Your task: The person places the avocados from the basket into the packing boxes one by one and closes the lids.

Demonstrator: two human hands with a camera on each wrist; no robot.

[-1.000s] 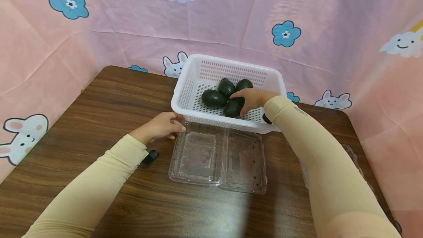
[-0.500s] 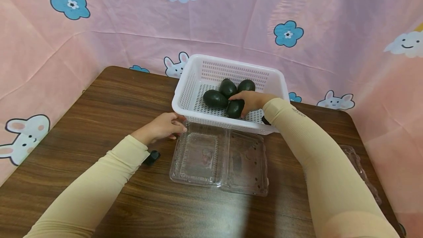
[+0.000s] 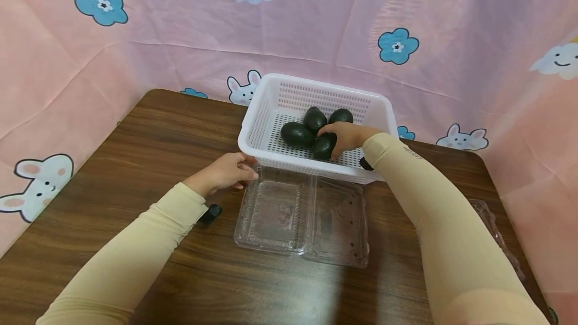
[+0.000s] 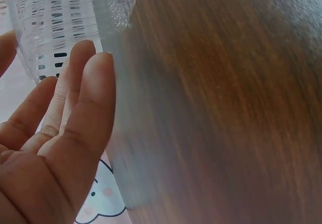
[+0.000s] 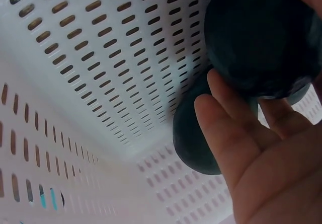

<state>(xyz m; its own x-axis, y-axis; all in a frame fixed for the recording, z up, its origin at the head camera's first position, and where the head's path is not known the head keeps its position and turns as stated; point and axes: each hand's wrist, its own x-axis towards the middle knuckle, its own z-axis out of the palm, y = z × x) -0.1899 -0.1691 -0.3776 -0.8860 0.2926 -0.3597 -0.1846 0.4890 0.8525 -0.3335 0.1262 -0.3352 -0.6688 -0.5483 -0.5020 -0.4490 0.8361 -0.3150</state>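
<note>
A white perforated plastic basket (image 3: pixel 293 157) stands at the back of the table with dark green avocados in it. My right hand (image 3: pixel 346 137) reaches inside and grips the nearest avocado (image 3: pixel 324 147), thumb on one side and fingers on the other. Three others lie close by: one avocado (image 3: pixel 296 135) to the left and two behind. In front of the basket lies an unfolded clear plastic clamshell (image 3: pixel 273 214). My left hand (image 3: pixel 227 170), fingers loosely bent, is at its back left corner; whether they touch it I cannot tell. The left wrist view shows no object held in that palm.
The brown wooden table (image 3: pixel 171 275) spreads out around the clamshell. More clear plastic packaging (image 3: pixel 494 229) lies at the right edge, partly behind the right forearm. A pink printed cloth (image 3: pixel 307 24) hangs behind and along the sides.
The whole scene shifts slightly rightward in the head view. Both hands keep nearly the same places, the right one at the same avocado.
</note>
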